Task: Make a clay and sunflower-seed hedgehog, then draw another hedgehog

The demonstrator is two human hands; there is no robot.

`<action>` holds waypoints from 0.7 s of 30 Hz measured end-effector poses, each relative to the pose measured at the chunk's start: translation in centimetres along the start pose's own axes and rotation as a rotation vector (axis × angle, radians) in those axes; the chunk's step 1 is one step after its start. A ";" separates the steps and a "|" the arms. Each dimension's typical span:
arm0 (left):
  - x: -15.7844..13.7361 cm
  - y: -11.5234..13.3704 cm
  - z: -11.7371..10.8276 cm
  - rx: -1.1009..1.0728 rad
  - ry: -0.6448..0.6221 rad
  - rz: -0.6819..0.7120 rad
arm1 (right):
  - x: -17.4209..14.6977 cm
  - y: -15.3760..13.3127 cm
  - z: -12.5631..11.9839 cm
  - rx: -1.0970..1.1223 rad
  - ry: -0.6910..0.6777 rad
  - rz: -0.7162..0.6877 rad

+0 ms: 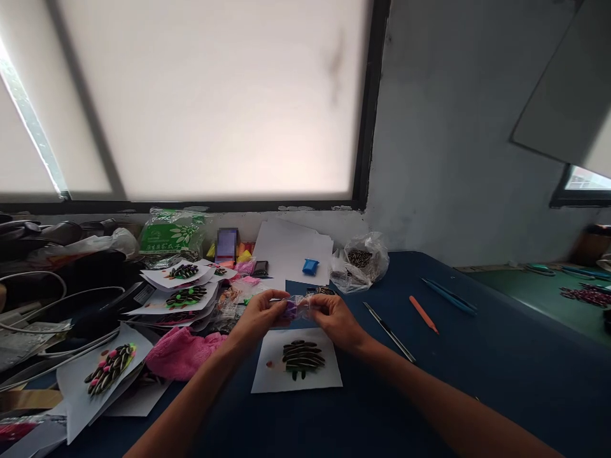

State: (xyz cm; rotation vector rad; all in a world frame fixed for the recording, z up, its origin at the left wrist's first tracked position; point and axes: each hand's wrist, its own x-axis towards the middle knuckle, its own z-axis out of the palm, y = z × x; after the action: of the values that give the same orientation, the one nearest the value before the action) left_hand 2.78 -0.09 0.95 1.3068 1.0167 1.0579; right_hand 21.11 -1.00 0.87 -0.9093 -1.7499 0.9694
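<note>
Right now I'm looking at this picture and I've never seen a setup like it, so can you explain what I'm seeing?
There's no machine here, just a person's bare hands. The single picture comes from a camera worn on the head, looking forward and down, so the forearms rise from the bottom edge. The left hand and right hand hold a small clear packet with something purple inside. Just below them in the picture, a white sheet bearing striped seeds lies on the blue table. To the right are an orange tool and a blue tool; to the left, a pink cloth.
</note>
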 end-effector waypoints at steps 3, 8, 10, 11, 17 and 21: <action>0.2 -0.2 -0.2 0.030 0.002 0.016 | 0.1 -0.1 0.1 0.011 -0.005 -0.009; 0.0 -0.1 -0.1 0.039 -0.001 0.074 | 0.1 -0.2 -0.1 -0.003 -0.004 -0.006; -0.2 0.1 0.0 0.042 -0.009 0.097 | 0.0 -0.1 -0.1 -0.018 -0.009 0.003; -0.2 0.2 0.1 0.047 -0.016 0.107 | -0.1 -0.1 -0.1 -0.026 -0.011 0.007; -0.1 -0.1 0.2 0.074 0.007 0.102 | -0.3 -0.3 0.4 -0.031 0.034 -0.031; 0.0 -0.3 0.2 0.054 0.039 0.041 | -0.2 -0.5 0.5 0.006 0.031 -0.046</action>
State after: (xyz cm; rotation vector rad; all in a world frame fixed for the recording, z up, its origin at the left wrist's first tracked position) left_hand 2.94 -0.12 0.67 1.3601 1.0575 1.0970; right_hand 20.64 -1.51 1.09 -0.8714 -1.7336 0.9258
